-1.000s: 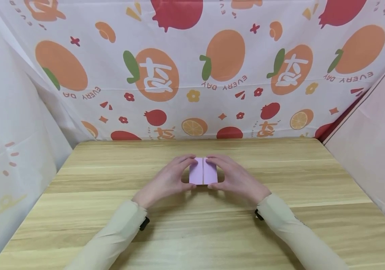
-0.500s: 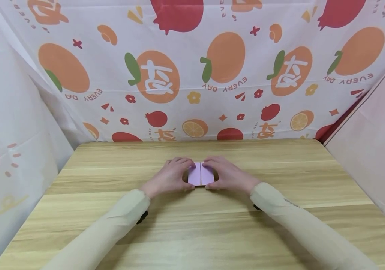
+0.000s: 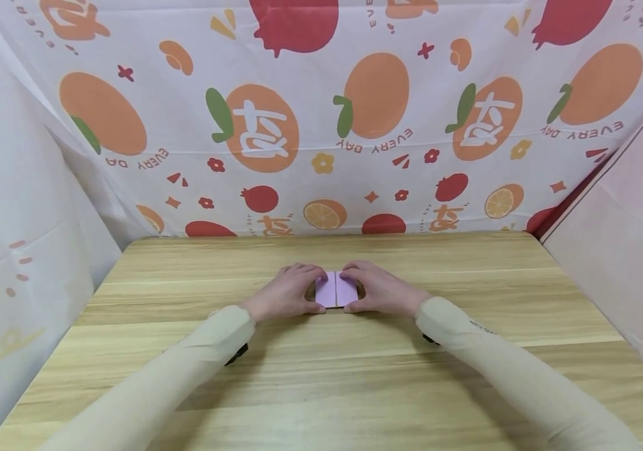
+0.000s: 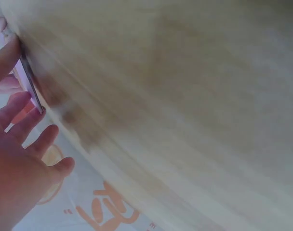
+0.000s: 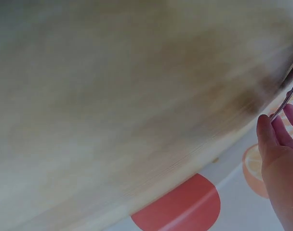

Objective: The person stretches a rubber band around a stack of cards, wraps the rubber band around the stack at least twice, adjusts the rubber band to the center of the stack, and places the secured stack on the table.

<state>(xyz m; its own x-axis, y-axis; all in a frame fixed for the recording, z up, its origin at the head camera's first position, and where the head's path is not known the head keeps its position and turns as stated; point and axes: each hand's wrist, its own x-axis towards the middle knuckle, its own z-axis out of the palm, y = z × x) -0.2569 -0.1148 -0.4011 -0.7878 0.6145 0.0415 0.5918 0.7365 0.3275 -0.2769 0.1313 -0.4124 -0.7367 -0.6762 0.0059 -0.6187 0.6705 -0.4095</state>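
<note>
In the head view, a thin lilac square piece (image 3: 326, 292) with a narrow seam down its middle is held flat, close over the wooden table. My left hand (image 3: 284, 293) grips its left half, thumb at the near edge and fingers at the far edge. On the other half, my right hand (image 3: 383, 291) holds it the same way. The left wrist view shows the lilac piece (image 4: 28, 79) nearly edge-on, its underside dark, between thumb and fingertips. Only a slim edge of the piece (image 5: 286, 100) appears beside the right thumb in the right wrist view.
The wood-grain table (image 3: 321, 388) stretches around both hands. Behind its far edge hangs a white cloth (image 3: 321, 181) printed with fruit. Pale cloth (image 3: 34, 250) covers the left side, and a pale panel (image 3: 625, 250) stands at the right.
Both hands and the lilac piece have come slightly lower and nearer the table, and the piece looks a little smaller. The seam, wider at one end before, now runs even. Little differs since half a second ago.
</note>
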